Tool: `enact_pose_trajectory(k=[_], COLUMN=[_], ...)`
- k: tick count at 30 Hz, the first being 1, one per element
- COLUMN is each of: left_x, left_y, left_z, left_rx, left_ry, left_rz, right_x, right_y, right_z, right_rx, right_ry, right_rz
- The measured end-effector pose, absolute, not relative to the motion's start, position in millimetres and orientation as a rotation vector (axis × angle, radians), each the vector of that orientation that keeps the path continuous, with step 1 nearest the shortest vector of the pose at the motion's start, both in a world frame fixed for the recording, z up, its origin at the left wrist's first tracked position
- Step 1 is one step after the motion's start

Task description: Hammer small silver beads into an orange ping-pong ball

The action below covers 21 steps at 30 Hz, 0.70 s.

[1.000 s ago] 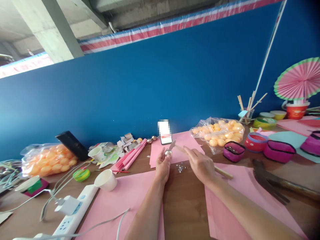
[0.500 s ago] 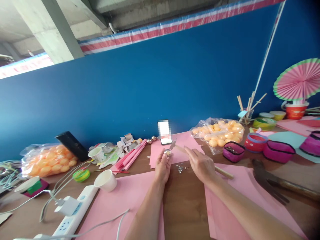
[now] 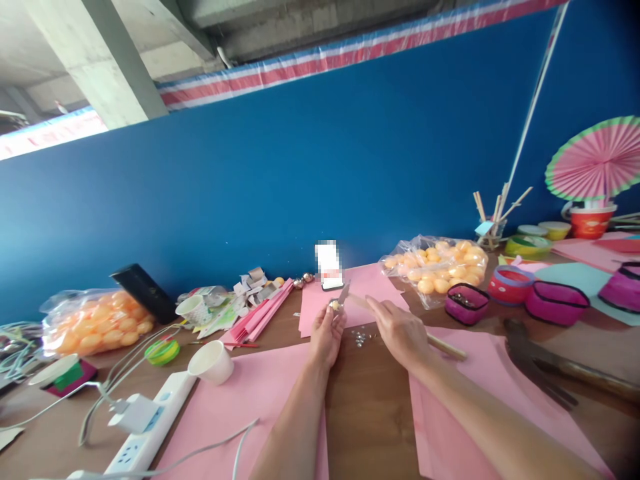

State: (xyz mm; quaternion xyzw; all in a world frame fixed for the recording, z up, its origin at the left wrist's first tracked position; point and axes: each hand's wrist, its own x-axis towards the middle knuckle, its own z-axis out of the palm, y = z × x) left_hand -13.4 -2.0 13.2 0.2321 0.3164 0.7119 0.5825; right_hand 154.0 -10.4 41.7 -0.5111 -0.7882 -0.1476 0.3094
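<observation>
My left hand [image 3: 326, 333] is raised above the wooden table [image 3: 370, 413], with its fingertips pinched on a small round silvery ball [image 3: 335, 305]. My right hand [image 3: 400, 331] is closed round a small hammer [image 3: 440, 343], whose wooden handle sticks out to the right behind the hand. The hammer's metal head [image 3: 344, 292] rests just above the ball. A little heap of small silvery metal bits [image 3: 360, 337] lies on the table between my two hands. Pink paper sheets [image 3: 240, 407] lie under both forearms.
Bags of orange balls stand at the left [image 3: 95, 323] and back right [image 3: 435, 263]. A phone [image 3: 329, 265] leans on the blue wall. White paper cups [image 3: 213, 361], a power strip [image 3: 145, 437] with cables, magenta pouches [image 3: 557, 301], a large hammer [image 3: 555, 363] and a pink paper fan [image 3: 595, 159] surround me.
The hammer head has crept slightly closer to the ball in my left fingers. Otherwise both hands keep their places.
</observation>
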Motion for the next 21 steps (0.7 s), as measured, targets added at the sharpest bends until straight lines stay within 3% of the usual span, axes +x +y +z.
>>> enact_pose_trajectory(k=[21], left_x=[-16.2], left_y=[-3.2], left_z=[15.5], left_rx=[0.52], left_ry=[0.705], left_rz=[1.644], right_x=[153.3], right_y=[-12.6], right_z=[44.3], right_rx=[-1.323], right_ry=[-2.064], right_rz=[-0.391])
